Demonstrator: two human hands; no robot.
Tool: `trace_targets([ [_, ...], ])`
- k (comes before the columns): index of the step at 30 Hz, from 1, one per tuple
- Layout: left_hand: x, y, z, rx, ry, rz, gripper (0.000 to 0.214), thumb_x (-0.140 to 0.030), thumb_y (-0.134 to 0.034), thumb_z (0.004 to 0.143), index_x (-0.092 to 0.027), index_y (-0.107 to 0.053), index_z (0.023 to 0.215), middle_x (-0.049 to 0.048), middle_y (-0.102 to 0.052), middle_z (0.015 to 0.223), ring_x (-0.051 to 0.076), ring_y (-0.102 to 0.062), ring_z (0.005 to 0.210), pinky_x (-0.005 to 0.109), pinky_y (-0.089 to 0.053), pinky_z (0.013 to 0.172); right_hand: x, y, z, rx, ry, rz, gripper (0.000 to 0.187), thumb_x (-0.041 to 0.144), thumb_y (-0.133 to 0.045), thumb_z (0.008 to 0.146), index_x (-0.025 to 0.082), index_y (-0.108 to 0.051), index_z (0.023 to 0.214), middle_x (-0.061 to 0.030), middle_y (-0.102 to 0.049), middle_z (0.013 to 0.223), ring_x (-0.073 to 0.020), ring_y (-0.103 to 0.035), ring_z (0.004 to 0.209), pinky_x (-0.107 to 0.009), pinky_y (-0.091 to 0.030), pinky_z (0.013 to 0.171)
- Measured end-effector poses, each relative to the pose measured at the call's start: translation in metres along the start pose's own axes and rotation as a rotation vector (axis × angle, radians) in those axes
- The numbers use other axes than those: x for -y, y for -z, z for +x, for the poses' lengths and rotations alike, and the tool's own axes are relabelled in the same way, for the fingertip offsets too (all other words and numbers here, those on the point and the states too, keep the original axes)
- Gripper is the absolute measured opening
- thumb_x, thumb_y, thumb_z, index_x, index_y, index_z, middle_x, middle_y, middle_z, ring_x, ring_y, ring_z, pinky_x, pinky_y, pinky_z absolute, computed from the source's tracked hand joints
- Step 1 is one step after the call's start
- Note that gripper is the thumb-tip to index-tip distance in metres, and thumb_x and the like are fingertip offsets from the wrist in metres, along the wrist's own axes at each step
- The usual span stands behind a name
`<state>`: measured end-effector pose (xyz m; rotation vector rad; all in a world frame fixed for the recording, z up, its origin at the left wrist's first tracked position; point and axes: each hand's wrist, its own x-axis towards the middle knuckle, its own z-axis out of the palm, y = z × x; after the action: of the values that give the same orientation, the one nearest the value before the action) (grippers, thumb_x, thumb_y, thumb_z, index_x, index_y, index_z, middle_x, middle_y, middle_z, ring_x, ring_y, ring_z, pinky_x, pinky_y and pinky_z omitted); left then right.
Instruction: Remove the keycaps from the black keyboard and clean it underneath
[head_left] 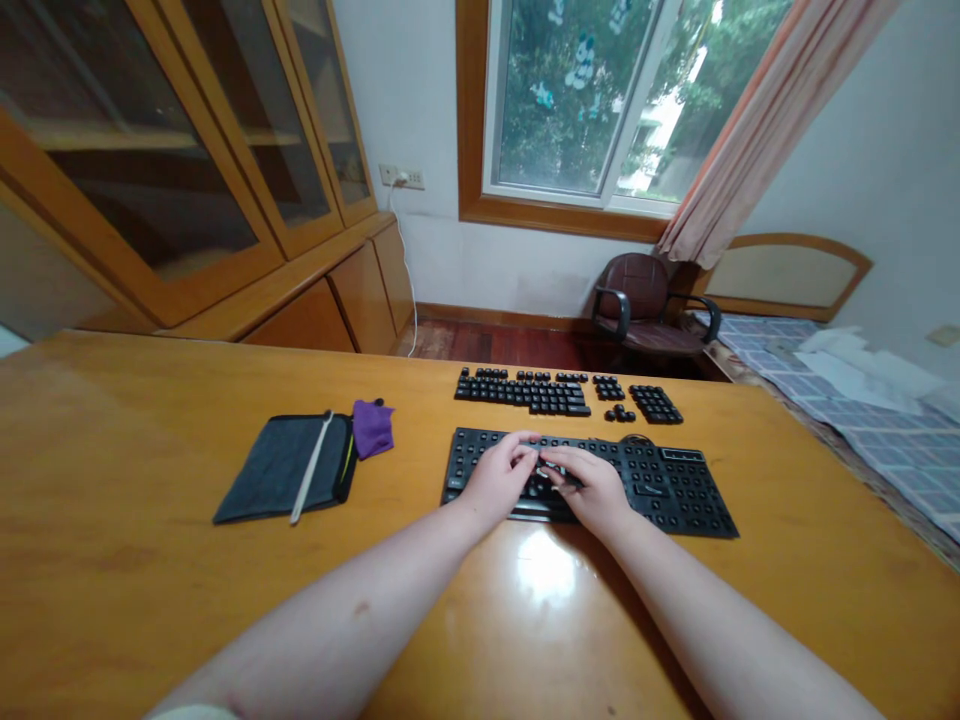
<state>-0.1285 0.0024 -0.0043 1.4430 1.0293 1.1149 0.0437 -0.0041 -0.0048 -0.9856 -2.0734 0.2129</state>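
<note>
Head view: your left hand (499, 480) and right hand (592, 490) meet over the keyboard (675, 490) dead ahead, fingers curled down (pinching anything? I cannot tell). At 12 o'clock beyond it, keycaps (525, 392) lie in layout order, probably for easy finding.

Both hands meet over the middle of a flat black plastic keyboard base (679, 487) with bare switch sockets. Left hand (499, 480) and right hand (596, 490) rest on it, fingertips touching; what they pinch is too small to tell. Just beyond the hands: loose black keycaps (525, 390) set out in keyboard rows on the glossy wooden table (112, 450). Well left of the left hand: dark grey fabric pouch (277, 472), thin white stick (310, 468) across it, purple cloth (373, 427) at its far corner.
</note>
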Motion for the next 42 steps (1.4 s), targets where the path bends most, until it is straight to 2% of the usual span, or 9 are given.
trace_targets([
  [3,0.001,0.001,0.000,-0.128,-0.023,-0.039,0.029,-0.026,-0.047,0.086,-0.016,-0.052,0.113,0.0071,-0.066,0.097,0.014,-0.062,0.077,0.028,-0.048,0.076,-0.004,0.006,0.012,0.002,-0.033,-0.042,0.024,0.023,-0.053,0.085,0.026,-0.066,0.106,-0.0045,-0.069,0.100,-0.0172,-0.065,0.091,-0.031,-0.053,0.083],
  [6,0.002,0.003,0.000,-0.241,-0.038,-0.047,0.026,-0.029,-0.041,0.090,-0.016,-0.052,0.110,0.0065,-0.065,0.094,0.013,-0.060,0.071,0.028,-0.047,0.074,-0.013,0.012,0.041,0.034,-0.118,-0.157,0.025,0.023,-0.052,0.085,0.025,-0.067,0.105,-0.0057,-0.066,0.103,-0.0186,-0.063,0.093,-0.032,-0.052,0.082],
  [10,0.003,0.004,-0.001,-0.252,-0.077,-0.049,0.026,-0.030,-0.038,0.092,-0.016,-0.054,0.106,0.0054,-0.065,0.089,0.013,-0.059,0.069,0.029,-0.046,0.074,-0.033,0.002,0.086,0.176,-0.225,-0.305,0.020,0.021,-0.059,0.081,0.023,-0.070,0.097,-0.0061,-0.065,0.101,-0.0188,-0.062,0.092,-0.030,-0.050,0.083],
  [13,0.003,0.004,-0.002,-0.227,-0.083,-0.051,0.026,-0.030,-0.038,0.091,-0.016,-0.053,0.107,0.0055,-0.065,0.089,0.013,-0.059,0.069,0.029,-0.046,0.074,-0.044,-0.015,0.102,0.309,-0.255,-0.369,0.019,0.021,-0.063,0.079,0.023,-0.071,0.096,-0.0058,-0.064,0.102,-0.0183,-0.062,0.093,-0.028,-0.048,0.084],
  [16,0.000,0.005,-0.003,-0.224,-0.078,-0.052,0.025,-0.029,-0.038,0.091,-0.016,-0.053,0.106,0.0053,-0.065,0.088,0.013,-0.059,0.069,0.029,-0.046,0.073,-0.047,-0.030,0.101,0.346,-0.252,-0.379,0.019,0.023,-0.061,0.080,0.023,-0.071,0.095,-0.0048,-0.066,0.102,-0.0179,-0.062,0.092,-0.026,-0.048,0.081],
  [19,-0.004,0.006,-0.004,-0.226,-0.066,-0.037,0.024,-0.029,-0.038,0.091,-0.016,-0.054,0.104,0.0053,-0.065,0.088,0.014,-0.059,0.070,0.029,-0.046,0.074,-0.046,-0.035,0.094,0.351,-0.267,-0.395,0.020,0.024,-0.058,0.082,0.024,-0.071,0.097,-0.0043,-0.066,0.104,-0.0182,-0.062,0.093,-0.026,-0.047,0.081],
  [32,-0.006,0.005,-0.004,-0.224,-0.068,-0.027,0.023,-0.028,-0.039,0.090,-0.016,-0.054,0.104,0.0053,-0.065,0.088,0.013,-0.059,0.070,0.028,-0.045,0.073,-0.049,-0.040,0.093,0.393,-0.298,-0.479,0.018,0.032,-0.058,0.081,0.025,-0.072,0.090,-0.0023,-0.066,0.103,-0.0180,-0.062,0.087,-0.025,-0.046,0.071],
  [42,-0.006,0.006,-0.004,-0.212,-0.057,-0.014,0.024,-0.029,-0.039,0.090,-0.016,-0.054,0.105,0.0052,-0.065,0.089,0.014,-0.059,0.071,0.028,-0.045,0.075,-0.056,-0.039,0.092,0.363,-0.336,-0.474,0.017,0.032,-0.060,0.080,0.023,-0.072,0.088,-0.0040,-0.063,0.101,-0.0174,-0.061,0.087,-0.025,-0.045,0.075],
])
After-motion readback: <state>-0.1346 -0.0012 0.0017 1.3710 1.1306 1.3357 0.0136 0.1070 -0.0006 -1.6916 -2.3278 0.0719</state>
